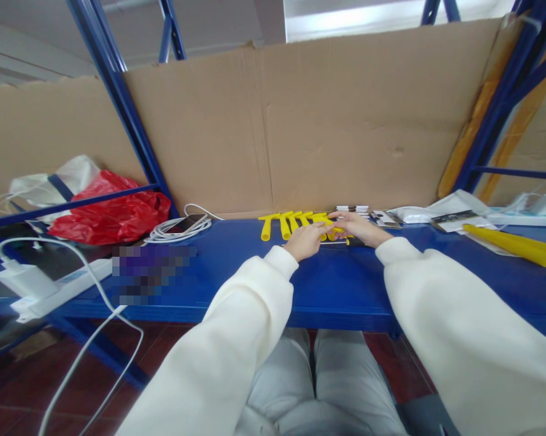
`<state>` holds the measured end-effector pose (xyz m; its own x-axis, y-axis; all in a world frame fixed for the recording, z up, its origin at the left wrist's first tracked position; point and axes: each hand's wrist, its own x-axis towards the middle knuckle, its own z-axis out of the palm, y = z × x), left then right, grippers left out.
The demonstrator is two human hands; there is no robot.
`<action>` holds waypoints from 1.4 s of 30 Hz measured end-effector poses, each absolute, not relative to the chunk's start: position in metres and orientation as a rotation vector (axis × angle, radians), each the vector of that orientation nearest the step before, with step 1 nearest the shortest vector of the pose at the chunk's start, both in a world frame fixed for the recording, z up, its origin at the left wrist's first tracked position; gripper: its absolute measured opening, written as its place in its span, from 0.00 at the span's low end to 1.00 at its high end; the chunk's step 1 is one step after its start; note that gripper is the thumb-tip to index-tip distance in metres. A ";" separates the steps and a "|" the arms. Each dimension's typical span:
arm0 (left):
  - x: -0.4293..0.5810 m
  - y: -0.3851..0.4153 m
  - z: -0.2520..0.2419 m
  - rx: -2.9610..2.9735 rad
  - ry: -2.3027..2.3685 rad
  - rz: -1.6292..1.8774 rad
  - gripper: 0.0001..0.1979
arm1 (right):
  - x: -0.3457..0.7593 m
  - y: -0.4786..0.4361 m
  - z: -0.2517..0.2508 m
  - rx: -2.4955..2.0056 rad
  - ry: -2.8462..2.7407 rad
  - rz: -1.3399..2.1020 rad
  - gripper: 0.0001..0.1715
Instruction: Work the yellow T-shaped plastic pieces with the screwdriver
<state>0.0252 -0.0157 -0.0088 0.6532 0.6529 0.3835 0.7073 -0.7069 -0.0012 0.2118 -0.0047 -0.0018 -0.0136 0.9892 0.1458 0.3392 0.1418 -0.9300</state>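
Note:
Both my arms in white sleeves reach forward over a blue shelf. My left hand is loosely curled, its fingertips touching one of several yellow T-shaped plastic pieces that lie in a row by the cardboard back wall. My right hand lies fingers-forward on the same cluster, meeting the left hand's fingertips over a yellow piece. What the fingers pinch is too small to make out. A small stack of dark cards sits just behind my right hand.
A phone with coiled white cable lies left of the yellow pieces. Further left are a red plastic bag, a white power strip and a charger. A long yellow cone and white packets lie right. Cardboard backs the shelf.

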 end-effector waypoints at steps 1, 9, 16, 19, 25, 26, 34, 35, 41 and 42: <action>0.025 -0.015 -0.009 -2.714 -1.130 -0.542 0.31 | 0.210 -0.005 -0.002 -1.330 -1.488 0.914 0.18; 0.026 -0.017 -0.006 -2.715 -1.163 -0.513 0.32 | 0.217 0.005 -0.003 -1.297 -1.342 0.792 0.20; 0.025 -0.020 -0.002 -2.735 -1.168 -0.511 0.30 | 0.238 0.016 -0.001 -1.322 -1.056 0.549 0.24; 0.026 -0.021 -0.002 -2.761 -1.149 -0.533 0.29 | 0.244 0.020 -0.001 -1.324 -0.942 0.536 0.26; 0.027 -0.018 -0.005 -2.784 -1.087 -0.604 0.29 | 0.245 0.019 0.000 -1.311 -0.848 0.566 0.26; 0.028 -0.017 -0.005 -2.779 -1.082 -0.619 0.29 | 0.245 0.019 0.000 -1.302 -0.853 0.572 0.25; 0.019 0.003 -0.004 -2.567 -1.352 -0.774 0.26 | 0.242 0.013 0.003 -1.256 -0.931 0.577 0.16; 0.014 0.006 -0.002 -2.522 -1.441 -0.775 0.26 | 0.241 0.011 0.004 -1.262 -0.927 0.578 0.17; -0.019 0.019 0.004 -2.180 -1.938 -0.799 0.25 | 0.241 0.010 0.000 -1.282 -0.976 0.580 0.17; -0.023 0.020 0.004 -2.138 -1.989 -0.798 0.26 | 0.242 0.011 -0.001 -1.282 -0.989 0.576 0.17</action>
